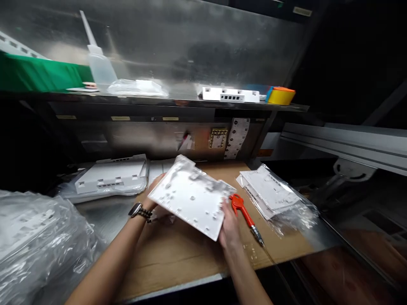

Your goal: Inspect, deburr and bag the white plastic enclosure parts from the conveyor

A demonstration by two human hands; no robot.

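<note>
A white plastic housing panel (190, 201) is held tilted above the brown cardboard, its inner side with small posts and cut-outs facing me. My left hand (154, 192) grips its left edge, the fingers mostly hidden behind it; a watch and a beaded bracelet are on that wrist. On the right edge, my right hand (229, 224) is closed round the panel near its lower corner. Just right of that hand lies a red air blow gun (241, 209) with a metal nozzle end, resting on the cardboard (171, 262).
Bagged white panels lie at the right (273, 192), with a white housing (111, 176) on plastic at the left and a large plastic bag (41, 237) nearer. The shelf above carries a squeeze bottle (101, 67), another white housing (230, 95) and a yellow tape roll (281, 96).
</note>
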